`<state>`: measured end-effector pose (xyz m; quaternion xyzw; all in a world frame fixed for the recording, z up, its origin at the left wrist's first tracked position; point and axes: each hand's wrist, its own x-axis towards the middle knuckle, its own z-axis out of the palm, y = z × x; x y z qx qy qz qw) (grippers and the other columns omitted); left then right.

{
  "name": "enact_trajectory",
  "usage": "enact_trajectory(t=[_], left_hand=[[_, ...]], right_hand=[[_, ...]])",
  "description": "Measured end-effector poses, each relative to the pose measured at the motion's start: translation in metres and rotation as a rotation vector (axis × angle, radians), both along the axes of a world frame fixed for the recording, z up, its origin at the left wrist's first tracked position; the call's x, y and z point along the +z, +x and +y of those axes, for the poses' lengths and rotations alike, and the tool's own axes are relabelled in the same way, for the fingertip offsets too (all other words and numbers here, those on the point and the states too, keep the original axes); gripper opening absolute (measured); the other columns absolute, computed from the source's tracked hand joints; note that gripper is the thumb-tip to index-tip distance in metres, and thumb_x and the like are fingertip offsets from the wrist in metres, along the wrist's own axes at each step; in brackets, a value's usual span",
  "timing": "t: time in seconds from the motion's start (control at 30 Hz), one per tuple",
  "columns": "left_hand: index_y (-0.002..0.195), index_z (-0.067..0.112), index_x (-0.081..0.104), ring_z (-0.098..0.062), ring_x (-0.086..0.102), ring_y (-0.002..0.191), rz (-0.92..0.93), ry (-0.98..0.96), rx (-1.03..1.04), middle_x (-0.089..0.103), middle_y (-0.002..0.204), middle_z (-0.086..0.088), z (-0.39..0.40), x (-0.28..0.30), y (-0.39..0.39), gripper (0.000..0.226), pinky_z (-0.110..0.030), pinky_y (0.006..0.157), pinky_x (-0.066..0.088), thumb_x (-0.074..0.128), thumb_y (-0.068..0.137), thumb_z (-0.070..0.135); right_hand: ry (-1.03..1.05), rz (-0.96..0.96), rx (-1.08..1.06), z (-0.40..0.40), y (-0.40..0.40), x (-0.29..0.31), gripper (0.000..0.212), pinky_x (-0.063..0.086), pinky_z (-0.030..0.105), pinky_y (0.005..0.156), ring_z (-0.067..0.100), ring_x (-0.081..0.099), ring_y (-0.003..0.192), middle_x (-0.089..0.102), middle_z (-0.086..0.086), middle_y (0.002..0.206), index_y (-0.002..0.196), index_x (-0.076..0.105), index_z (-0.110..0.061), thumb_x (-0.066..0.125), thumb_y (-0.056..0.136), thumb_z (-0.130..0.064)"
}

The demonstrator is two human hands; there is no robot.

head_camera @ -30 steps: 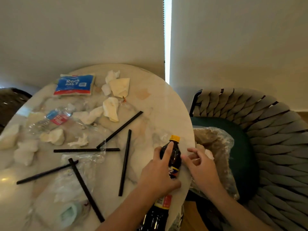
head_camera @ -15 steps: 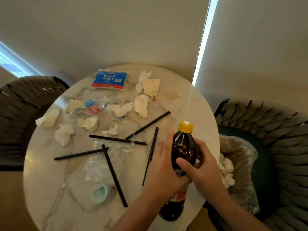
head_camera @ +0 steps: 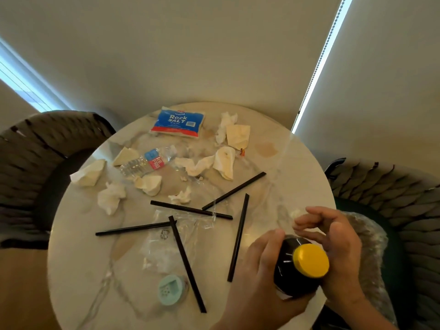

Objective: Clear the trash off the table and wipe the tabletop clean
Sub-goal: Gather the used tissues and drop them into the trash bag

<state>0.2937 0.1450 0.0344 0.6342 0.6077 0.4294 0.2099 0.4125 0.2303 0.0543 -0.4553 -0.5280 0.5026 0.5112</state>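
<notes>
A round marble table is littered with trash. My left hand grips a dark soda bottle with a yellow cap above the table's near right edge. My right hand cups the bottle's right side, its upper fingers spread. Several black straws lie across the middle, over a clear plastic wrapper. Crumpled tissues are scattered over the far half, around a crushed water bottle and a blue rock salt bag. A pale green lid sits near the front.
A clear trash bag with rubbish rests on the green seat of a woven chair at the right. Another dark woven chair stands left of the table. Brown stains mark the tabletop. Blinds hang close behind.
The soda bottle has risen and tipped so its yellow cap faces me. My right hand has loosened from a full grip to a cupped hold. The view has swung left, toward the table.
</notes>
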Motion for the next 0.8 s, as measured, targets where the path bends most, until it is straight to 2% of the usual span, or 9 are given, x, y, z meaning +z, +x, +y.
enact_trajectory(t=[0.1, 0.17, 0.23, 0.3, 0.37, 0.47, 0.57, 0.73, 0.8], left_hand=[[0.146, 0.047, -0.002, -0.001, 0.04, 0.129, 0.019, -0.113, -0.099, 0.023, 0.145, 0.027, -0.004, 0.008, -0.011, 0.103, -0.027, 0.099, 0.047, 0.065, 0.071, 0.07], [0.143, 0.054, -0.008, 0.004, 0.034, 0.132, -0.013, -0.209, -0.169, 0.018, 0.145, 0.032, -0.01, 0.016, -0.028, 0.103, -0.021, 0.104, 0.039, 0.062, 0.07, 0.073], [0.143, 0.055, -0.003, 0.006, 0.035, 0.129, -0.039, -0.23, -0.163, 0.025, 0.142, 0.03, -0.014, 0.026, -0.052, 0.089, -0.014, 0.102, 0.036, 0.053, 0.076, 0.075], [0.138, 0.059, 0.011, 0.008, 0.04, 0.12, 0.006, -0.228, -0.03, 0.033, 0.129, 0.034, -0.01, 0.03, -0.082, 0.064, -0.013, 0.095, 0.039, 0.043, 0.083, 0.071], [0.132, 0.054, 0.029, 0.009, 0.044, 0.11, 0.086, -0.297, 0.141, 0.039, 0.117, 0.032, -0.001, 0.025, -0.119, 0.047, -0.016, 0.091, 0.044, 0.045, 0.087, 0.059], [0.122, 0.03, 0.056, -0.002, 0.048, 0.104, 0.323, -0.41, 0.314, 0.051, 0.113, 0.015, 0.025, 0.007, -0.183, 0.032, -0.023, 0.087, 0.046, 0.056, 0.091, 0.039], [0.12, 0.027, 0.058, -0.017, 0.049, 0.11, 0.604, -0.608, 0.298, 0.056, 0.118, 0.003, 0.06, -0.006, -0.226, 0.031, -0.033, 0.091, 0.043, 0.051, 0.093, 0.039], [0.121, 0.024, 0.056, -0.024, 0.049, 0.112, 0.837, -0.904, 0.107, 0.058, 0.119, -0.003, 0.113, -0.028, -0.238, 0.05, -0.039, 0.091, 0.035, 0.051, 0.086, 0.058], [0.12, 0.021, 0.057, -0.022, 0.054, 0.107, 0.86, -0.963, 0.077, 0.06, 0.114, -0.002, 0.12, -0.04, -0.236, 0.044, -0.034, 0.082, 0.037, 0.057, 0.085, 0.049]], right_hand=[[0.006, -0.092, 0.079, 0.018, -0.001, 0.004, 0.04, 0.057, 0.045, 0.072, 0.03, 0.067, 0.082, 0.068, 0.011, 0.086, 0.103, 0.062, -0.014, 0.043, 0.089, -0.046], [-0.018, -0.172, 0.15, 0.034, -0.004, 0.007, 0.03, 0.057, 0.048, 0.072, 0.028, 0.067, 0.08, 0.068, 0.01, 0.086, 0.104, 0.062, -0.015, 0.048, 0.091, -0.037], [-0.025, -0.314, 0.236, 0.053, -0.009, 0.011, 0.016, 0.057, 0.047, 0.073, 0.023, 0.067, 0.078, 0.069, 0.007, 0.086, 0.104, 0.063, -0.02, 0.054, 0.094, -0.03], [-0.021, -0.505, 0.363, 0.074, -0.018, 0.019, 0.01, 0.058, 0.041, 0.074, 0.017, 0.068, 0.078, 0.068, 0.001, 0.085, 0.103, 0.064, -0.026, 0.06, 0.094, -0.027], [-0.003, -0.758, 0.536, 0.095, -0.034, 0.031, 0.012, 0.055, 0.031, 0.075, 0.009, 0.066, 0.079, 0.067, -0.007, 0.087, 0.101, 0.063, -0.033, 0.062, 0.09, -0.035], [0.025, -1.129, 0.814, 0.124, -0.07, 0.051, 0.018, 0.047, 0.02, 0.076, 0.002, 0.06, 0.085, 0.063, -0.013, 0.095, 0.104, 0.062, -0.035, 0.063, 0.088, -0.043], [0.017, -1.444, 0.966, 0.139, -0.114, 0.063, 0.028, 0.042, 0.022, 0.077, 0.007, 0.055, 0.092, 0.06, -0.009, 0.103, 0.112, 0.059, -0.031, 0.065, 0.087, -0.043], [0.024, -1.638, 1.02, 0.14, -0.178, 0.052, 0.037, 0.042, 0.027, 0.081, 0.013, 0.048, 0.094, 0.052, -0.007, 0.1, 0.12, 0.056, -0.029, 0.065, 0.087, -0.043], [0.025, -1.666, 1.021, 0.136, -0.194, 0.042, 0.036, 0.04, 0.027, 0.079, 0.014, 0.047, 0.094, 0.053, -0.004, 0.104, 0.12, 0.056, -0.027, 0.064, 0.088, -0.041]])
